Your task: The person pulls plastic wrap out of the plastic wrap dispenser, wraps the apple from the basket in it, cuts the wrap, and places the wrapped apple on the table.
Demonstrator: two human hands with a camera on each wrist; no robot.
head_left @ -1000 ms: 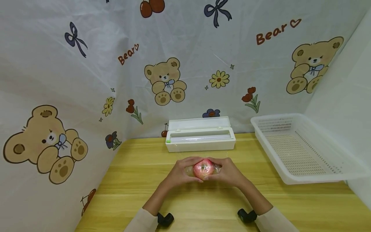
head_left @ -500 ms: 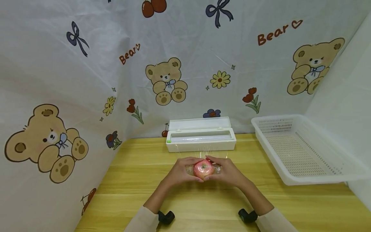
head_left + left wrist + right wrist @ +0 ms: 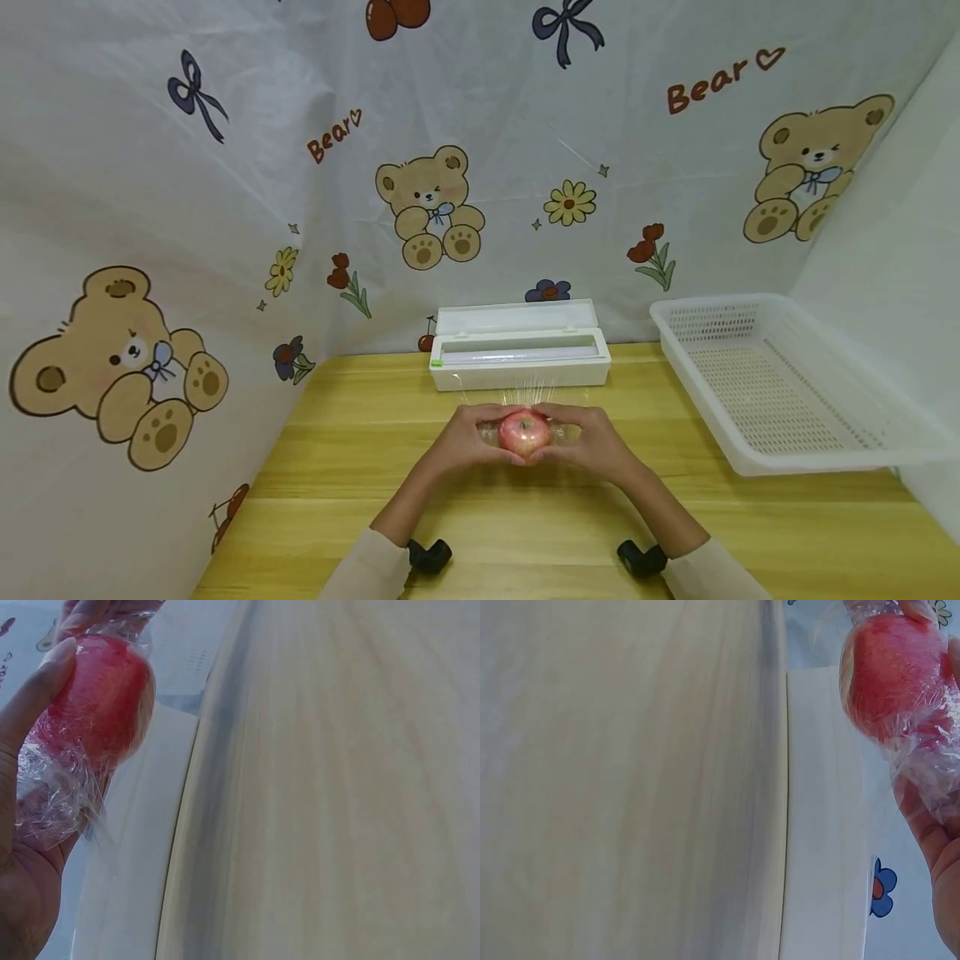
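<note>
A red apple (image 3: 524,433) in clear plastic wrap is held between both hands over the wooden table. My left hand (image 3: 467,437) grips it from the left, thumb on the near side and fingers on the far side. From the right, my right hand (image 3: 587,442) grips it the same way. Crumpled wrap (image 3: 56,787) bunches out beside the apple toward the left palm, and more wrap (image 3: 926,761) gathers toward the right palm. Both wrist views show the film drawn over the red skin.
Behind the hands stands a white cling film box (image 3: 521,377), its lid raised and a roll inside. A white perforated basket (image 3: 720,417) sits at the right. The wooden table (image 3: 337,483) meets a bear-printed cloth (image 3: 510,125) at the back and left.
The apple has turned slightly and shifted a little left between the hands. My right thumb and fingers have moved slightly on it. Both hands keep holding it.
</note>
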